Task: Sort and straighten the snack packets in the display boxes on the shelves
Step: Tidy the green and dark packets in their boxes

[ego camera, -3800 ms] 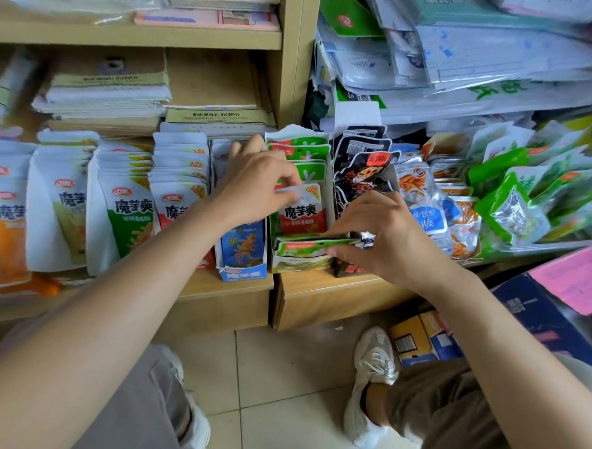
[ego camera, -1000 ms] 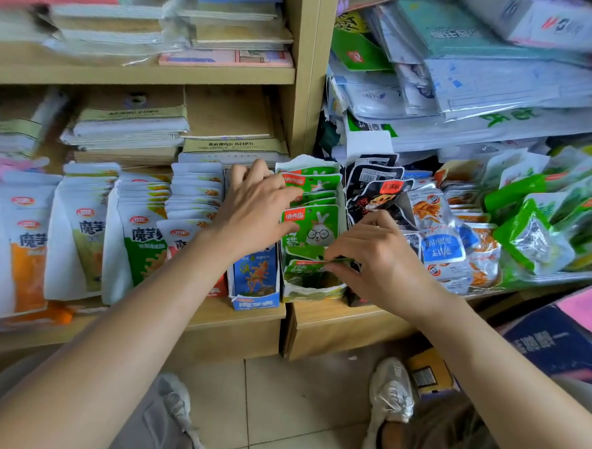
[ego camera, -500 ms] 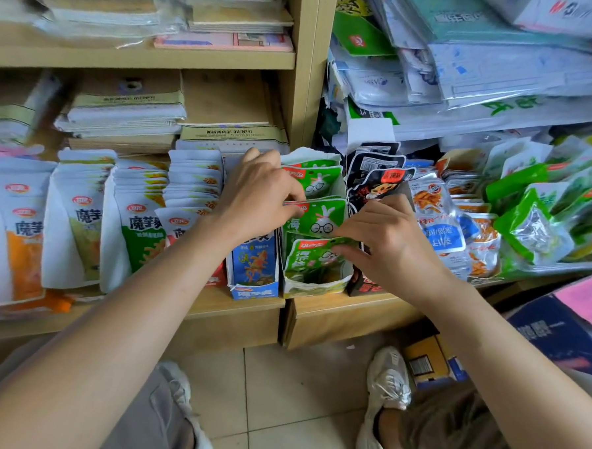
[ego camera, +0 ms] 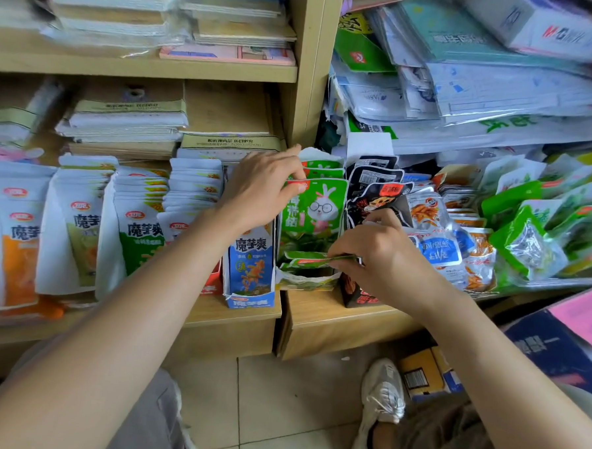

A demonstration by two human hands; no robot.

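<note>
A torn green display box (ego camera: 305,282) on the lower shelf holds green rabbit-print snack packets (ego camera: 314,211) standing upright. My left hand (ego camera: 260,188) pinches the top left corner of the front rabbit packet and holds the row back. My right hand (ego camera: 372,252) grips a flat green packet (ego camera: 315,259) lying across the front of the box. Next to it on the right stands a black packet box (ego camera: 375,194). A blue box (ego camera: 249,273) of white packets sits just left.
Rows of white packets (ego camera: 82,213) fill the left shelf. Orange, blue and green packets (ego camera: 513,232) pile up on the right. Stacked papers and plastic sleeves (ego camera: 467,78) fill the shelves above. Boxes (ego camera: 424,371) and my shoe (ego camera: 383,390) are on the tiled floor.
My left hand has pulled a rabbit packet upright so its full front shows. My right hand has shifted slightly and still holds the flat green packet at the box front.
</note>
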